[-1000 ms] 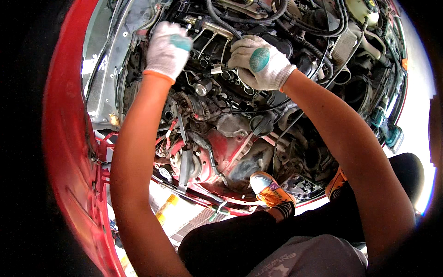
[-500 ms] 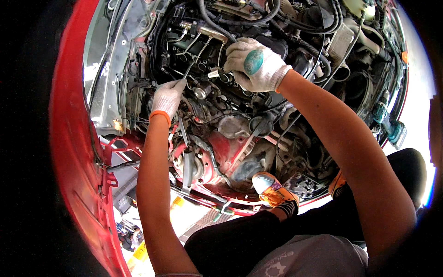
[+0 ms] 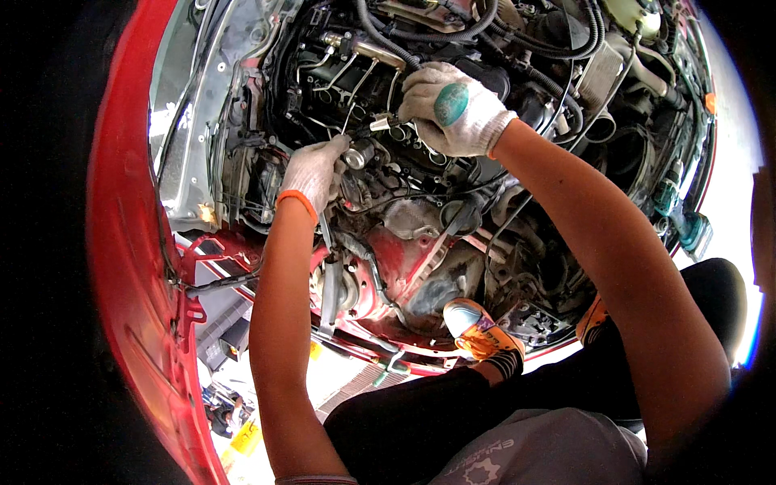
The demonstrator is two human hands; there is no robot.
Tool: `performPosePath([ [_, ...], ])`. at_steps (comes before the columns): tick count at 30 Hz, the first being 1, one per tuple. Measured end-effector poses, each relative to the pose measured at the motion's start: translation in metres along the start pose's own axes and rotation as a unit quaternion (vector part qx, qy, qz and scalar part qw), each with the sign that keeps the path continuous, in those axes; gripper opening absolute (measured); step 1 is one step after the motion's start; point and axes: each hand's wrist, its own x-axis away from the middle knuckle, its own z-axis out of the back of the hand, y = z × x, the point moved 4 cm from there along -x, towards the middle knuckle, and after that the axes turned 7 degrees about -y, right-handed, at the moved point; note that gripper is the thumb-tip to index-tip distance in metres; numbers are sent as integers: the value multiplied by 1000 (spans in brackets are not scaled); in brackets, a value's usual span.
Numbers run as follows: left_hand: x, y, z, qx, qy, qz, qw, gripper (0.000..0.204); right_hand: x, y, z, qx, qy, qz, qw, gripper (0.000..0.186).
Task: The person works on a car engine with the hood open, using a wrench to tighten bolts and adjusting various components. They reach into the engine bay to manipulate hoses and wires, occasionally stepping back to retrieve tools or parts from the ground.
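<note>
Both my hands wear white knitted gloves over an open car engine bay. My left hand (image 3: pixel 314 171) is closed, with thumb and fingers pinched on a thin metal rod (image 3: pixel 347 125) just below the fuel rail's pipes. A round silver fitting (image 3: pixel 356 156) lies right beside those fingertips. My right hand (image 3: pixel 457 111), with a green patch on the glove's back, curls around a short dark tool with a pale end (image 3: pixel 381 124) that points left; most of it is hidden in the fist. Above both hands runs the metal fuel rail (image 3: pixel 378 54) with its thin pipes.
Corrugated black hoses (image 3: pixel 436 37) cross the engine's top. A teal cordless drill (image 3: pixel 687 226) rests at the right edge. Red bodywork (image 3: pixel 129 242) curves along the left. My orange shoe (image 3: pixel 485 333) stands inside the front of the bay. A radiator-like finned part (image 3: pixel 600 77) sits right.
My left hand has shifted right and slightly up, so less of the thin rod shows above its fingertips. The right hand has moved slightly right, still closed around the dark tool.
</note>
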Motion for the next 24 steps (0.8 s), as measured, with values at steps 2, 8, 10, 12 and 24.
performPosePath([
  [2, -1, 0, -4, 9, 9, 11, 1000, 30, 0, 0, 1, 7, 3, 3, 1000, 19],
  [8, -10, -4, -11, 76, -9, 10, 997, 30, 1, 2, -2, 22, 14, 5, 1000, 18],
  [10, -12, -3, -8, 17, 0, -4, 1000, 31, 1, 2, -2, 20, 11, 9, 1000, 18],
  [12, -16, 5, 1, -123, 31, -29, 992, 34, 3, 3, -1, 18, 12, 8, 1000, 19],
  [24, -16, 106, -15, -783, 251, -481, 304, 8, 1, 0, -1, 10, 17, 14, 1000, 16],
])
